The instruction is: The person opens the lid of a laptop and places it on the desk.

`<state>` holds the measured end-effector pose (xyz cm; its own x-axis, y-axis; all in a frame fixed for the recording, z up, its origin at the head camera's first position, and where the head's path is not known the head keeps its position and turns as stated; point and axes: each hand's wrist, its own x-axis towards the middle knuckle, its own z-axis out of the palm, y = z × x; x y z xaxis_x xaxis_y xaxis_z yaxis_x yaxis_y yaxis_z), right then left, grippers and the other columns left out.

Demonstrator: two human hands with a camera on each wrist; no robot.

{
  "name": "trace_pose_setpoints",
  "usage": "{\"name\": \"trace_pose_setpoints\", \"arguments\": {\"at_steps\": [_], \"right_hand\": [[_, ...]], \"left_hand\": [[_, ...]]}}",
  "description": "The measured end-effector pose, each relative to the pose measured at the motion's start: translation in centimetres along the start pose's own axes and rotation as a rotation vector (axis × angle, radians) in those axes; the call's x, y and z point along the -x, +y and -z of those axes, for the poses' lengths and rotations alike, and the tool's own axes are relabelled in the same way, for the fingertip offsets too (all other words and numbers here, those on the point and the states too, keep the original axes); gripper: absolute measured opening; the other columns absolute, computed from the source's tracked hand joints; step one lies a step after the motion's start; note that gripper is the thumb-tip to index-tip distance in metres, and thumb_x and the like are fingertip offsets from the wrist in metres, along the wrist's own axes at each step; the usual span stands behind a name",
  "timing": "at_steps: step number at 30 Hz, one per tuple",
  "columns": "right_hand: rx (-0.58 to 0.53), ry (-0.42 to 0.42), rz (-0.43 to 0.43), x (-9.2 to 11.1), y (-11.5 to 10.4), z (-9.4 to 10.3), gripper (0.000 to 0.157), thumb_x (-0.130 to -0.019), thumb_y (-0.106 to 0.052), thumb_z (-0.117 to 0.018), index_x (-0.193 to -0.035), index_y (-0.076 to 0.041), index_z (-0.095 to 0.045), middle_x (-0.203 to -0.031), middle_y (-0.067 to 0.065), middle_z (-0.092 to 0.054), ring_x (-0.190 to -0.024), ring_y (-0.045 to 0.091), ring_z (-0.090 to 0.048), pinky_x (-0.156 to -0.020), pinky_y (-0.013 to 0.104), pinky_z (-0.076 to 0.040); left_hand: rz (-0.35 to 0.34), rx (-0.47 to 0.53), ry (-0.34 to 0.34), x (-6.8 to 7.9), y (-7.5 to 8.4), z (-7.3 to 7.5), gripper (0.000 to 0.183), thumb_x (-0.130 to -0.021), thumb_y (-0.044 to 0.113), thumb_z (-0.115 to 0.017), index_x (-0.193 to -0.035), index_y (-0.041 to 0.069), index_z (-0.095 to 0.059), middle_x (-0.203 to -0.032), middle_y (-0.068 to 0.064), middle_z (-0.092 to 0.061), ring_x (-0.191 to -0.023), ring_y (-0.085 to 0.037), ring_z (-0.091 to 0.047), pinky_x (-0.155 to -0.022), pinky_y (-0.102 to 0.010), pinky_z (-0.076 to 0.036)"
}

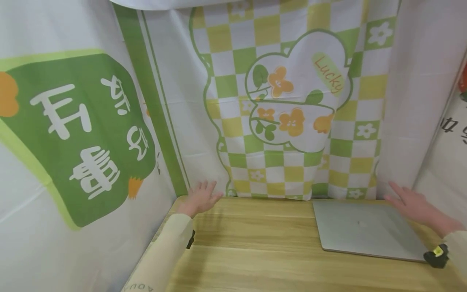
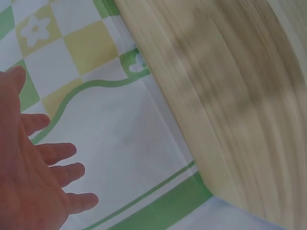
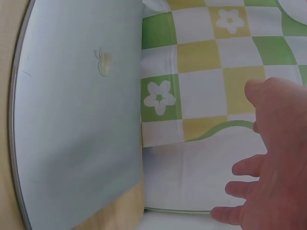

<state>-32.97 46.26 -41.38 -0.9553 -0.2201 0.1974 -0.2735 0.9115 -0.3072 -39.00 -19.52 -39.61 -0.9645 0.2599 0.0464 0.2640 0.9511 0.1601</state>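
A closed silver laptop (image 1: 368,229) lies flat on the right part of the wooden table (image 1: 251,243), its apple logo showing in the right wrist view. Above its right back corner, my right hand (image 1: 416,205) reaches out with fingers spread and nothing held. My left hand (image 1: 200,198) is stretched over the table's back left corner, fingers straight and apart, also holding nothing. In the left wrist view that hand (image 2: 33,167) shows at the lower left, in front of the hanging cloth. Shadows of the left arm fall on the wood.
A green and yellow checked cloth (image 1: 270,170) hangs behind the table's back edge. White cloth with a green printed patch (image 1: 95,134) walls off the left side, and another white cloth (image 1: 448,162) hangs at the right. Dark bands sit on both wrists.
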Motion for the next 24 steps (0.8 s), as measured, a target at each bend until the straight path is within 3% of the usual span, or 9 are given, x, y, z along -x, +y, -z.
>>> {"name": "trace_pose_setpoints", "arguments": {"at_steps": [10, 16, 24], "right_hand": [[-0.098, 0.076, 0.043, 2.1, 0.8, -2.2, 0.064, -0.106, -0.024, -0.039, -0.145, 0.021, -0.016, -0.137, 0.051, -0.028, -0.119, 0.07, -0.03, -0.099, 0.079, -0.02], [-0.131, 0.045, -0.024, 2.8, 1.4, -3.0, 0.068, -0.107, -0.029, -0.035, -0.147, 0.019, -0.009, -0.14, 0.052, -0.023, -0.12, 0.071, -0.028, -0.095, 0.078, -0.026], [-0.191, 0.062, -0.097, 3.2, 1.9, -3.6, 0.071, -0.108, -0.032, -0.029, -0.142, 0.026, -0.009, -0.14, 0.054, -0.014, -0.125, 0.071, -0.018, -0.1, 0.079, -0.017]], "left_hand": [[-0.044, 0.063, -0.017, 0.2, 1.2, -2.0, 0.073, -0.102, 0.059, -0.029, -0.157, 0.01, -0.022, -0.16, -0.024, -0.024, -0.148, -0.045, -0.02, -0.117, -0.067, -0.019], [-0.075, 0.091, 0.004, 0.1, 2.3, -3.1, 0.073, -0.103, 0.057, -0.029, -0.156, 0.007, -0.024, -0.158, -0.024, -0.029, -0.147, -0.044, -0.025, -0.117, -0.063, -0.024], [-0.131, 0.142, 0.033, -0.9, 4.2, -3.9, 0.071, -0.103, 0.056, -0.031, -0.155, 0.008, -0.026, -0.156, -0.022, -0.034, -0.144, -0.04, -0.033, -0.118, -0.056, -0.029]]}}
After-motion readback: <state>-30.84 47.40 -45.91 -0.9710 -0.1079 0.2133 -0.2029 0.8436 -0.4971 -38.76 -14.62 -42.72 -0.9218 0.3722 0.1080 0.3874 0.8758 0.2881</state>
